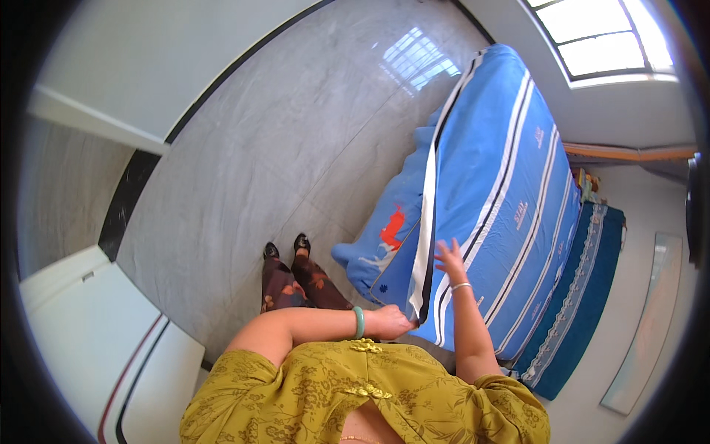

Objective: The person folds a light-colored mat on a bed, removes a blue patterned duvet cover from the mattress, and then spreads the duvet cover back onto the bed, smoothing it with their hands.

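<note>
A bed (505, 211) is covered by a blue sheet with white and black stripes and small writing. At its near corner my left hand (391, 322), with a green bangle on the wrist, has its fingers closed on the sheet's white and black edge (424, 272). My right hand (450, 260), wearing a silver bracelet, is spread over the sheet near that same edge; whether it touches the fabric I cannot tell. Under the edge, a lighter blue cloth (383, 222) with a red and white figure hangs down the side and bunches towards the floor.
Grey tiled floor (249, 139) lies left of the bed. A dark teal cover with a lace-like band (588, 288) is beyond the bed's right side, and a long mirror-like panel (646, 327) is further right. A white cabinet (150, 344) stands lower left. A barred window (599, 39) is upper right.
</note>
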`<state>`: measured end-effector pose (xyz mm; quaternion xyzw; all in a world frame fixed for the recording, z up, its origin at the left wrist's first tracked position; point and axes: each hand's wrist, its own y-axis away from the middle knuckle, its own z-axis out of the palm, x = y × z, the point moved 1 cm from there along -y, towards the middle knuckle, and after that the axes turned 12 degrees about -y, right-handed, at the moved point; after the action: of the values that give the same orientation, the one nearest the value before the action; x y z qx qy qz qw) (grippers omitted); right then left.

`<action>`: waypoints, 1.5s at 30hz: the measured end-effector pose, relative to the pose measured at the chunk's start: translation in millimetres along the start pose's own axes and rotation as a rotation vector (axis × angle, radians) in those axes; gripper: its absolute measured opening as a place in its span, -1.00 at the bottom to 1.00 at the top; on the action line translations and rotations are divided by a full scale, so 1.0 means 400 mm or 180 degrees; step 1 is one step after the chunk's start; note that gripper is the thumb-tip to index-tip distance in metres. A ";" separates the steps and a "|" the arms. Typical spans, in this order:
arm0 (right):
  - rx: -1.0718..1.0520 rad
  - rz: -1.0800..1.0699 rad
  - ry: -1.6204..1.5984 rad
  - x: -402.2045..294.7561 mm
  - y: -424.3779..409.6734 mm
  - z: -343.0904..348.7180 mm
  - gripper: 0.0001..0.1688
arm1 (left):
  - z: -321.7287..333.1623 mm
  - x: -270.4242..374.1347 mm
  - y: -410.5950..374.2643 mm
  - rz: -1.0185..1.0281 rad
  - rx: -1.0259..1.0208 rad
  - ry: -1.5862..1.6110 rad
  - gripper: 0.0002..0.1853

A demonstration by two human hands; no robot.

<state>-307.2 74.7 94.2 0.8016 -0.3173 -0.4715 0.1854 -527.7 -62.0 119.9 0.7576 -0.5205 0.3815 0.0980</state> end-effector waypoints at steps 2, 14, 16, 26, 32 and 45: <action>0.0017 -0.0539 0.1501 -0.023 -0.006 0.071 -0.09 | -0.047 0.001 0.001 0.0210 -0.0155 -0.0049 -0.61; 0.1769 -0.0905 -0.1259 -0.139 0.086 -0.093 -0.66 | -0.339 -0.236 -0.011 -0.0312 -0.1614 0.0340 -0.65; 0.2230 -0.0758 -0.2549 -0.127 0.099 -0.217 -0.56 | -0.368 -0.305 -0.082 -0.0332 -0.1658 0.0259 -0.57; 0.4199 -0.1036 -0.3718 0.016 0.039 -0.795 -0.62 | -0.438 -0.585 -0.526 -0.0196 -0.2821 -0.0055 -0.52; 0.5042 -0.0162 -0.4267 0.132 -0.009 -0.904 -0.64 | -0.510 -0.785 -0.699 -0.0403 -0.2686 0.0089 -0.55; 0.2179 0.1959 -0.4240 -0.089 -0.468 -0.195 -0.74 | -0.862 -1.550 -1.015 -0.1121 -0.2686 -0.0465 -0.57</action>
<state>-189.0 235.5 43.1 0.2416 -0.6942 -0.6546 -0.1767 -444.8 747.1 37.0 0.7533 -0.4992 0.0594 0.4241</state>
